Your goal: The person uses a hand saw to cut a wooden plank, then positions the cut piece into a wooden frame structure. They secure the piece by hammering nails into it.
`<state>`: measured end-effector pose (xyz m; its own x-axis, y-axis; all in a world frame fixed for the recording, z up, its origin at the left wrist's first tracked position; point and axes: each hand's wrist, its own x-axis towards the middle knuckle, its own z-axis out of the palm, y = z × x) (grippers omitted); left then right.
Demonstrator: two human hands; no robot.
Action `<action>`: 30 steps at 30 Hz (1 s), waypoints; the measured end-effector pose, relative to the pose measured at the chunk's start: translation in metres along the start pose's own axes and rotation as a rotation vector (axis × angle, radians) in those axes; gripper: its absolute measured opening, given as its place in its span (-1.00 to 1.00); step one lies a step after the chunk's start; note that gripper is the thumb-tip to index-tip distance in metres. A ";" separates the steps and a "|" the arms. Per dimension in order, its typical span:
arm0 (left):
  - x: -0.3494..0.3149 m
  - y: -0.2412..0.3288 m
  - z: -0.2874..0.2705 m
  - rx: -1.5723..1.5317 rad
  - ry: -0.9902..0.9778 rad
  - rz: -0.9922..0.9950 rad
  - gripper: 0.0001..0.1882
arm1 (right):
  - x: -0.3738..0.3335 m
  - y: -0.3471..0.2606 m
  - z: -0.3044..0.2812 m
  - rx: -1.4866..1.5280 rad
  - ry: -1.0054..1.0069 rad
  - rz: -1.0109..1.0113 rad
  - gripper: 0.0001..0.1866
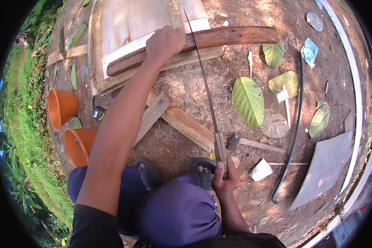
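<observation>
A dark reddish-brown wooden beam (244, 35) lies across the end of a pale wooden panel (132, 18). My left hand (166, 42) is closed over the top of this beam, gripping it near its middle. Low in the picture, my right hand (226, 177) is wrapped round the wooden handle of a handsaw (208, 89). The saw's long thin blade, seen almost edge-on, points away from me and crosses the beam just right of my left hand. I cannot tell whether the teeth have cut into the wood.
Crossed wood pieces (190, 126) lie before my feet beside a hatchet (234, 142). Two orange buckets (72, 103) and a tape measure (98, 113) are on the left. Right are large leaves (248, 101), a black strip (300, 95) and a grey board (324, 169).
</observation>
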<state>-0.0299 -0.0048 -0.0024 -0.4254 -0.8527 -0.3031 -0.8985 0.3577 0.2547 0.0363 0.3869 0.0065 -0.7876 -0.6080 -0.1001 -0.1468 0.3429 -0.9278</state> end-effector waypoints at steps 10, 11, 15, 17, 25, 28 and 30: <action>0.013 0.006 -0.008 -0.008 0.007 -0.031 -0.43 | 0.013 -0.043 -0.017 0.116 -0.043 0.082 -0.59; 0.015 0.006 -0.011 -0.019 -0.006 -0.025 -0.42 | 0.015 -0.046 -0.018 0.075 -0.058 0.080 -0.59; 0.011 0.008 -0.006 -0.015 -0.001 0.002 -0.41 | 0.090 -0.044 0.037 -0.082 -0.012 0.045 -0.57; 0.011 0.008 -0.004 -0.017 0.018 0.008 -0.41 | 0.095 -0.042 0.040 -0.060 -0.013 0.062 -0.58; 0.008 0.002 -0.005 -0.003 -0.019 -0.029 -0.39 | 0.018 -0.043 -0.003 0.026 0.000 0.057 -0.59; 0.011 0.010 -0.002 -0.006 0.035 0.014 -0.40 | 0.120 -0.044 0.053 0.023 0.002 0.014 -0.59; 0.010 0.005 -0.003 0.001 0.030 0.008 -0.40 | 0.099 -0.038 0.047 -0.018 0.008 0.012 -0.58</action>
<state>-0.0383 -0.0128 -0.0012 -0.4294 -0.8607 -0.2735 -0.8950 0.3652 0.2561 -0.0079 0.2795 0.0149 -0.7940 -0.5983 -0.1078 -0.1483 0.3626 -0.9201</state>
